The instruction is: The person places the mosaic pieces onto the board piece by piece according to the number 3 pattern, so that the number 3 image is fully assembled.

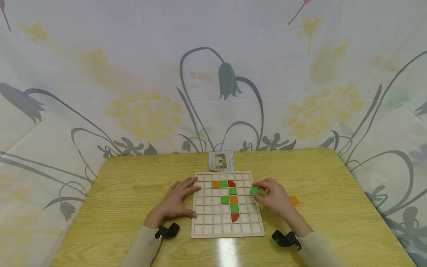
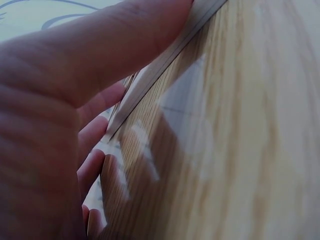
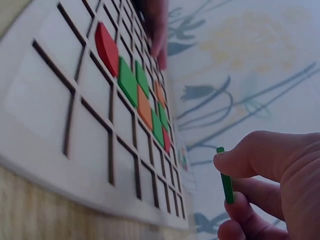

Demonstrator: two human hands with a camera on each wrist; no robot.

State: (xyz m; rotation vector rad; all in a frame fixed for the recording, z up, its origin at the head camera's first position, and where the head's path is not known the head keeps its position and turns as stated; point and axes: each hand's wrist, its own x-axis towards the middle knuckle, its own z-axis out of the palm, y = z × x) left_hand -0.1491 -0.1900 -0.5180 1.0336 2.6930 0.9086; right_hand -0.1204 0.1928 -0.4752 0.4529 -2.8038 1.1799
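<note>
A pale wooden grid board [image 1: 217, 234] lies on the table, with red, green and orange pieces set in its upper and middle cells. My left hand [image 1: 178, 198] rests at the board's left edge, fingers spread, thumb at the lower part of that edge. My right hand [image 1: 275, 198] pinches a green square tile [image 1: 254, 190] between thumb and fingers over the board's right edge. In the right wrist view the green tile [image 3: 226, 176] shows edge-on. An orange tile [image 1: 294, 200] lies on the table, partly behind the right hand.
A paper pattern card [image 1: 221, 160] with a small coloured grid lies just beyond the board's far edge. The yellow wood-grain table [image 1: 133, 189] meets a flower-printed curtain [image 1: 213, 74] at the back. Black wrist cameras [image 1: 287, 239] sit on both wrists.
</note>
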